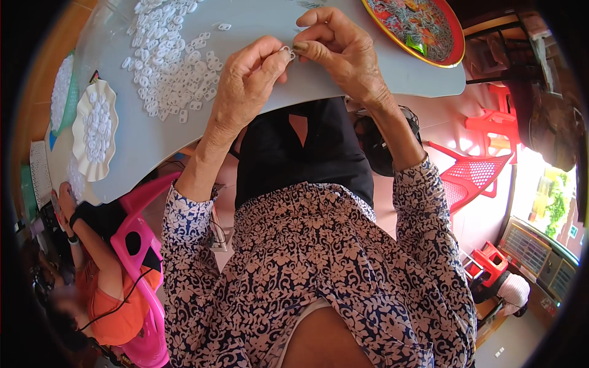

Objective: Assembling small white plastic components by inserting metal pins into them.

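My left hand (245, 76) is closed, pinching a small white plastic piece (286, 51) between thumb and fingertips above the table's near edge. Close beside it, my right hand (350, 58) has its thumb and index finger pressed together at the piece's right side. What the right fingertips hold, if anything, is too small to make out. To the left of my hands spreads a heap of similar white plastic pieces (165, 67) with holes in them. A round red tray with a gold rim (455, 61) lies to the right, full of thin grey metal bits (408, 24).
A cream scalloped dish (80, 138) of white pieces stands at the grey table's (132, 156) left side, with a green basket (72, 101) beyond it. A person in orange (119, 306) sits at left by a pink chair (144, 245). Red chairs (469, 178) stand at right.
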Action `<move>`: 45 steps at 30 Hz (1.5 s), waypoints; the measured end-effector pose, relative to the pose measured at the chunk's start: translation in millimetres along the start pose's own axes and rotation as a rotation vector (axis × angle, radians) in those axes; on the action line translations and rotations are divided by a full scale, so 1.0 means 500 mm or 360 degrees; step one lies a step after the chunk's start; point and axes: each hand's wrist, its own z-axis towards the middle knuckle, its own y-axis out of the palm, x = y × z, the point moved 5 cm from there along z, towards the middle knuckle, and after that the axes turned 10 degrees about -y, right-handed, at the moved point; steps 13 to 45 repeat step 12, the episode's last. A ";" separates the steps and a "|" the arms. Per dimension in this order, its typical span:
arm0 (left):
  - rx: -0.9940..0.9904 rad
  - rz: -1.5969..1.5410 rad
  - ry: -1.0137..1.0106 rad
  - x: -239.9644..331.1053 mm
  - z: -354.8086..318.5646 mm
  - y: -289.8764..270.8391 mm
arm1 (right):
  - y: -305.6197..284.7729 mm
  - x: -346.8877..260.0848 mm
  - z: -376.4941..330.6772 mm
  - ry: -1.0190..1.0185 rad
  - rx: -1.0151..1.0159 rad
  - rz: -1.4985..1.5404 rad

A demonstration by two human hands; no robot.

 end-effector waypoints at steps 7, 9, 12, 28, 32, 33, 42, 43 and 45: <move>0.0000 0.0038 0.0031 0.007 -0.005 0.005 | 0.000 0.002 -0.002 -0.0015 -0.0001 0.0025; 0.0011 0.0046 0.0045 0.008 -0.006 0.005 | -0.001 0.003 -0.004 -0.0036 -0.0045 -0.0045; -0.0029 0.0143 0.0032 0.017 -0.010 0.005 | -0.001 0.004 -0.001 -0.0106 -0.0086 -0.0132; -0.0029 0.0143 0.0032 0.017 -0.010 0.005 | -0.001 0.004 -0.001 -0.0106 -0.0086 -0.0132; -0.0029 0.0143 0.0032 0.017 -0.010 0.005 | -0.001 0.004 -0.001 -0.0106 -0.0086 -0.0132; -0.0029 0.0143 0.0032 0.017 -0.010 0.005 | -0.001 0.004 -0.001 -0.0106 -0.0086 -0.0132; -0.0029 0.0143 0.0032 0.017 -0.010 0.005 | -0.001 0.004 -0.001 -0.0106 -0.0086 -0.0132; -0.0029 0.0143 0.0032 0.017 -0.010 0.005 | -0.001 0.004 -0.001 -0.0106 -0.0086 -0.0132; -0.0029 0.0143 0.0032 0.017 -0.010 0.005 | -0.001 0.004 -0.001 -0.0106 -0.0086 -0.0132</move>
